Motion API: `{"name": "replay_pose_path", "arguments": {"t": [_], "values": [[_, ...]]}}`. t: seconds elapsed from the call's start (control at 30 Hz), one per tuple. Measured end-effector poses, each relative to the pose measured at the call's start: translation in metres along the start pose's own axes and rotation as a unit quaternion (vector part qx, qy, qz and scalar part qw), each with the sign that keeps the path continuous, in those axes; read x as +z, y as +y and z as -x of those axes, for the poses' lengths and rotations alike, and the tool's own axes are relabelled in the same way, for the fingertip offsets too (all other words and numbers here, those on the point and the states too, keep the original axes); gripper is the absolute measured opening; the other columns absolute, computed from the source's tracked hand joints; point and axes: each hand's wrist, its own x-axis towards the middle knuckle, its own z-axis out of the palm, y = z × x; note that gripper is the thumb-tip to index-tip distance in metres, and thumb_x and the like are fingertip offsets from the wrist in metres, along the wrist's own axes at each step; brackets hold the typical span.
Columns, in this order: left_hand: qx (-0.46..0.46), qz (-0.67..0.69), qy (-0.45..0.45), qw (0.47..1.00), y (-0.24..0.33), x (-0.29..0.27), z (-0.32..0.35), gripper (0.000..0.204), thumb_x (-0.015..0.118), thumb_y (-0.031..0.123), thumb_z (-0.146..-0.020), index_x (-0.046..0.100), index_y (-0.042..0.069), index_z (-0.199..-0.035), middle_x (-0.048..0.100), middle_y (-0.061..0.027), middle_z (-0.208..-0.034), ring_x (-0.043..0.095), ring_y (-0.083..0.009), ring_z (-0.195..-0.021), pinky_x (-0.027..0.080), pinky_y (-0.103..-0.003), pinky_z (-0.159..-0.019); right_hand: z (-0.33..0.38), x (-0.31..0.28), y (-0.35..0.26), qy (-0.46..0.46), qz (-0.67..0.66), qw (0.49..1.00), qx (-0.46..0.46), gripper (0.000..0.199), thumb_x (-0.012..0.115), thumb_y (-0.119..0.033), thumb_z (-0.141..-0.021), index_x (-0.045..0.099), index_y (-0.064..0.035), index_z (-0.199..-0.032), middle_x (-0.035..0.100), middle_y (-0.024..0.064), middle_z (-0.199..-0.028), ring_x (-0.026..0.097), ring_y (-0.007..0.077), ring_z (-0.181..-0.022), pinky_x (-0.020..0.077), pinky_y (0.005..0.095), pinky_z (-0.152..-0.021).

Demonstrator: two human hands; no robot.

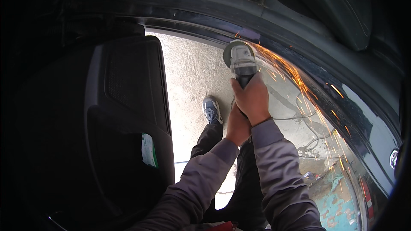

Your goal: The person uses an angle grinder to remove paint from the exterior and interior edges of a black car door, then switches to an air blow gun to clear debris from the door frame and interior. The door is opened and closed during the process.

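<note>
An angle grinder (240, 62) with a grey head and a round disc runs against the dark edge of a car body (274, 30), and orange sparks (308, 98) stream down to the right. My right hand (252, 98) grips the grinder's dark body from above. Just below it, my left hand (237, 126) holds the rear of the tool, partly hidden by the right hand. Both arms are in grey sleeves.
An open dark car door (124, 115) with a speaker grille and a pocket holding a white and green packet (148, 149) stands at the left. Below are rough concrete ground (192, 72), my blue shoe (211, 109), a thin cable (299, 113) and a patch of flaking blue paint (336, 196).
</note>
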Motion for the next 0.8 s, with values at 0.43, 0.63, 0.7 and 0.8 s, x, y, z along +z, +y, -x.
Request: {"name": "replay_pose_path", "arguments": {"t": [0.43, 0.63, 0.7, 0.8], "values": [[0.02, -0.065, -0.022, 0.997, 0.007, 0.011, -0.001, 0.065, 0.079, 0.013, -0.094, 0.047, -0.001, -0.149, 0.064, -0.0119, -0.143, 0.063, -0.0219, -0.131, 0.05, -0.034, -0.108, -0.004, -0.014, -0.001, -0.061, 0.001, 0.998, 0.02, 0.061, 0.078, -0.043, -0.09, 0.054, 0.008, -0.112, 0.072, 0.0333, -0.102, 0.072, 0.0497, -0.095, 0.059, 0.0531, -0.083], [0.009, -0.015, -0.043, 0.999, 0.009, 0.017, -0.002, 0.069, 0.08, 0.015, -0.093, 0.045, -0.001, -0.151, 0.064, -0.0122, -0.142, 0.063, -0.0223, -0.132, 0.049, -0.034, -0.11, -0.006, -0.021, 0.006, -0.057, 0.017, 0.998, 0.023, 0.061, 0.079, -0.043, -0.089, 0.054, 0.0078, -0.113, 0.072, 0.0324, -0.102, 0.073, 0.0493, -0.096, 0.0595, 0.053, -0.084], [-0.008, -0.032, -0.037, 0.999, 0.009, 0.017, -0.001, 0.07, 0.08, 0.015, -0.093, 0.044, -0.001, -0.151, 0.064, -0.0123, -0.143, 0.063, -0.0223, -0.132, 0.049, -0.034, -0.11, -0.006, -0.021, 0.006, -0.054, 0.005, 0.998, 0.028, 0.061, 0.079, -0.043, -0.089, 0.054, 0.0076, -0.114, 0.072, 0.0321, -0.103, 0.073, 0.0493, -0.096, 0.0595, 0.0531, -0.084], [-0.032, -0.011, -0.045, 0.998, 0.008, 0.017, 0.002, 0.07, 0.08, 0.015, -0.093, 0.044, -0.001, -0.151, 0.064, -0.0124, -0.143, 0.063, -0.0225, -0.132, 0.049, -0.034, -0.11, -0.003, -0.018, 0.005, -0.044, 0.007, 0.999, 0.027, 0.061, 0.078, -0.043, -0.089, 0.054, 0.0075, -0.114, 0.073, 0.0317, -0.102, 0.073, 0.0496, -0.095, 0.0596, 0.0535, -0.084]]}}
